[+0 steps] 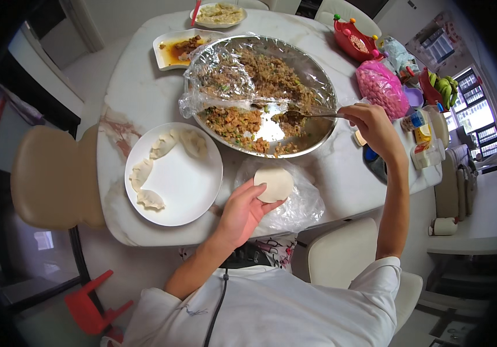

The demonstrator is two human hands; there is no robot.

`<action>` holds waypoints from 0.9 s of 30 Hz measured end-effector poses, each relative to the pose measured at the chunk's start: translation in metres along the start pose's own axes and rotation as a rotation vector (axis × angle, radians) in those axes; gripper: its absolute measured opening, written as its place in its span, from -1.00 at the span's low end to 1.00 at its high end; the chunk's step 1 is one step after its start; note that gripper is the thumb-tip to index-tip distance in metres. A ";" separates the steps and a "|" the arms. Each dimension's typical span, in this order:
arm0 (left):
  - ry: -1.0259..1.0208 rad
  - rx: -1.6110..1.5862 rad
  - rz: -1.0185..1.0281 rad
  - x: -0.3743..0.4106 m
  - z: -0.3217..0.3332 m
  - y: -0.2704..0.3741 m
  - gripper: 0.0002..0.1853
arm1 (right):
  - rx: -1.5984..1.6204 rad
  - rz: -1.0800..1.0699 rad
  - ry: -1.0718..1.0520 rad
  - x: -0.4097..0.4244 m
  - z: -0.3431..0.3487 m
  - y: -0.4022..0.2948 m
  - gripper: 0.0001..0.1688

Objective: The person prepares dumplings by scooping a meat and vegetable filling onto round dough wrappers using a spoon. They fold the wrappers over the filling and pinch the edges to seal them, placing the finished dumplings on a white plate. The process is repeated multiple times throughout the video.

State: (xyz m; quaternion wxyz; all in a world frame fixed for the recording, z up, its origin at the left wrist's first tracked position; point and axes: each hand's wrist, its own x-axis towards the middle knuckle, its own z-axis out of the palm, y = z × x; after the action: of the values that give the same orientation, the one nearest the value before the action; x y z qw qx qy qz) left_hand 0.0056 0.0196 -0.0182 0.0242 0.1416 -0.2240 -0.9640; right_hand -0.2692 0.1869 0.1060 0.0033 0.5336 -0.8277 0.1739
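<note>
My left hand [242, 212] holds a round dumpling wrapper [274, 184] between thumb and fingers, above a clear plastic bag [307, 208] on the table. In my right hand [370, 126] is the handle of a metal spoon [324, 115], whose bowl rests in the minced filling [291, 123]. That filling lies in a large steel basin [328, 141], partly covered with plastic wrap [226, 73]. Left of my left hand, a white plate [179, 186] carries several pleated dumplings [150, 199] along its left and upper rim.
Behind the basin are a white dish with brown sauce [172, 54] and a plate of dumplings [220, 15]. Rightward stand a pink bag [383, 89], a red bowl [352, 43], jars [417, 119] and green bananas [445, 89]. Chairs [343, 247] flank the marble table [352, 191].
</note>
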 end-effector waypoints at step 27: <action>-0.153 -0.129 0.039 -0.012 0.003 0.040 -0.12 | 1.124 0.713 -0.321 0.001 0.011 -0.021 -0.71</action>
State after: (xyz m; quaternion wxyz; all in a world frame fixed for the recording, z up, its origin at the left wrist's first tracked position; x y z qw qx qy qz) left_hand 0.0151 -0.0143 0.0050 0.0348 0.0611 -0.1654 -0.9837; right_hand -0.2496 0.1748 0.1015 -0.4544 0.1684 -0.7270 0.4863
